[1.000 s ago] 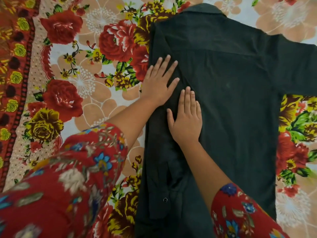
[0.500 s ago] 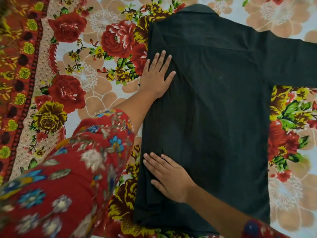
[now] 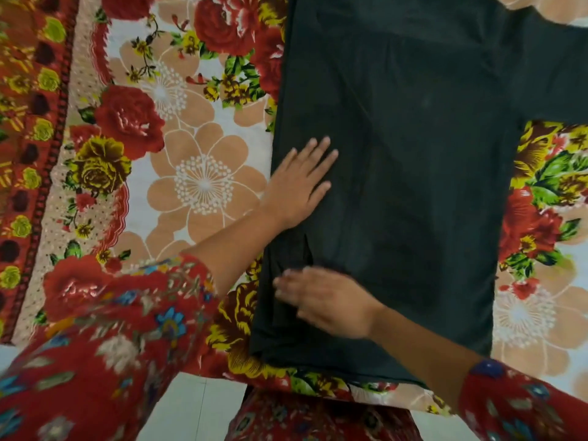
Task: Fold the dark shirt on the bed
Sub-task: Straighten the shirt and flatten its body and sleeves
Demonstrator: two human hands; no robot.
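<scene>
The dark shirt (image 3: 413,173) lies flat on the bed, back side up, its left side folded inward and its right sleeve stretched out to the upper right. My left hand (image 3: 299,183) lies flat with spread fingers on the folded left edge, about halfway down. My right hand (image 3: 324,300) rests palm down on the lower left part of the shirt, blurred by motion, fingers pointing left. Neither hand grips the cloth. The collar is out of view at the top.
The bed is covered by a floral sheet (image 3: 197,186) with red roses and beige flowers, and a red patterned border (image 3: 28,138) runs down the left. The bed's near edge meets pale floor tiles (image 3: 197,409) at the bottom. My red floral sleeves fill the lower corners.
My left hand has slid down the folded edge toward me. My right hand moved from the shirt's middle to its lower left part. The view has shifted toward the hem.
</scene>
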